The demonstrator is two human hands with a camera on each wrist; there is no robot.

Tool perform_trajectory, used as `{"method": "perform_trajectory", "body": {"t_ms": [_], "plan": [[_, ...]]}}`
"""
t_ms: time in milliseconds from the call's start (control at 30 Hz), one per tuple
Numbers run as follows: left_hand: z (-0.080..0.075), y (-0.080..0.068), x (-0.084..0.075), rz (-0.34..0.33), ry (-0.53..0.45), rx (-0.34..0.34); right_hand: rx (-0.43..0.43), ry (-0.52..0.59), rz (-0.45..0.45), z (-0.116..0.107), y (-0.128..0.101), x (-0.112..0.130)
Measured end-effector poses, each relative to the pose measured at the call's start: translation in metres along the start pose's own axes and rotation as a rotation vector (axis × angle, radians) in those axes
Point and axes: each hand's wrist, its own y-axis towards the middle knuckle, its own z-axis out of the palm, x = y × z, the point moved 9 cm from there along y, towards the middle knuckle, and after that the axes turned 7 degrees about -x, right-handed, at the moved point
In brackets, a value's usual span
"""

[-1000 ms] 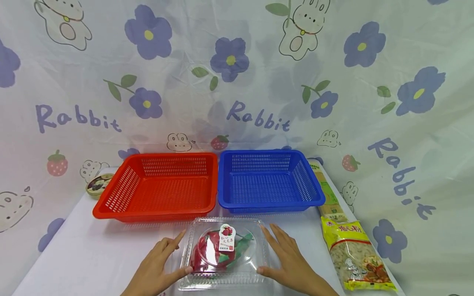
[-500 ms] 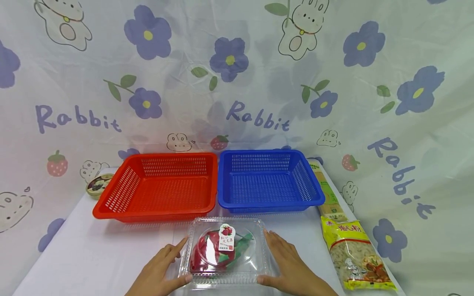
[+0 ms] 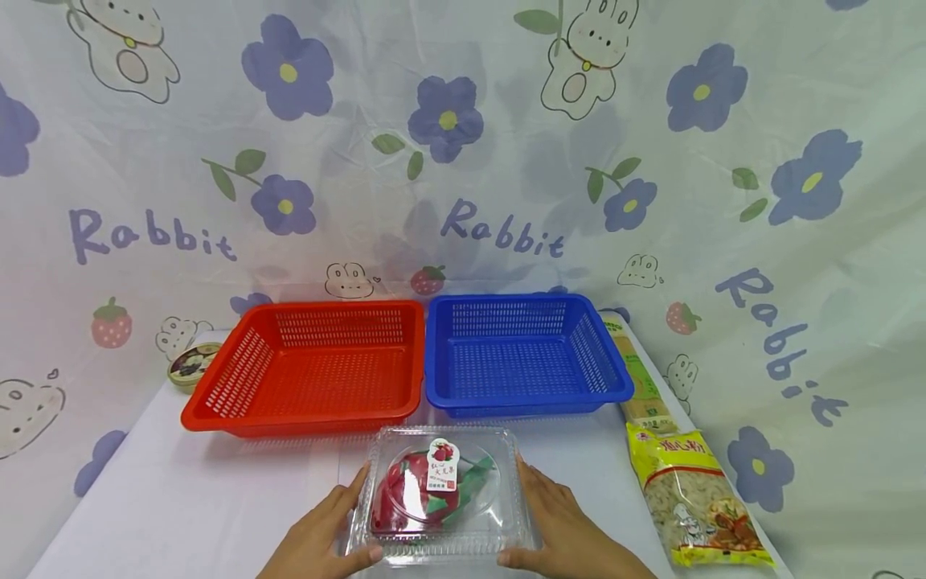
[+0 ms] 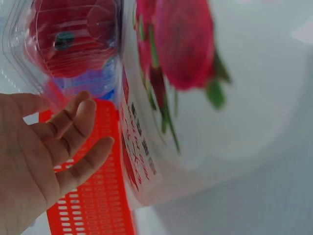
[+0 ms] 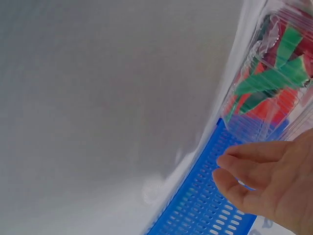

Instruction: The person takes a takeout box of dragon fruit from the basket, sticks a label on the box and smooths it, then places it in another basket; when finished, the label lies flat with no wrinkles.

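- Here, at the bottom centre of the head view, my left hand [image 3: 318, 539] and my right hand [image 3: 571, 535] flank a clear plastic clamshell box [image 3: 441, 494] holding a red dragon fruit [image 3: 405, 494].
- My left fingers [image 3: 347, 490] lie straight along the box's left side, with the thumb curled onto its near left corner; in the left wrist view those fingers [image 4: 73, 132] are extended and close together beside the clear plastic.
- My right fingers [image 3: 531, 482] run straight along the right side, thumb hooked at the near right corner.
- The box sits on the white table [image 3: 181, 498], just below the two baskets in the frame.
- A red plastic basket [image 3: 311, 366] sits in the middle left of the frame, a blue plastic basket [image 3: 521, 354] just beside it on the right.
- A yellow bag of dried noodles [image 3: 690, 503] lies at the lower right, with a long green-and-tan packet [image 3: 640, 378] above it.
- A small round tin [image 3: 190, 363] sits left of the red basket.
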Motion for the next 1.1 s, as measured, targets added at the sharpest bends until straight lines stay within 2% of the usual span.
{"method": "perform_trajectory", "body": {"t_ms": [233, 500, 667, 900, 1100], "plan": [[0.009, 0.001, -0.007, 0.009, 0.036, 0.025, 0.031, 0.031, 0.029, 0.008, 0.0, -0.002], [0.018, 0.001, -0.006, -0.076, 0.011, 0.094, 0.094, 0.105, 0.106, 0.014, -0.002, -0.001], [0.02, 0.002, -0.006, -0.089, -0.002, 0.102, 0.139, 0.154, 0.161, 0.016, -0.003, -0.001], [0.023, 0.002, -0.005, -0.14, -0.021, 0.113, 0.175, 0.219, 0.213, 0.02, -0.003, -0.001], [0.019, 0.004, -0.007, -0.124, -0.043, 0.108, 0.183, 0.231, 0.209, 0.018, -0.003, 0.003]]}}
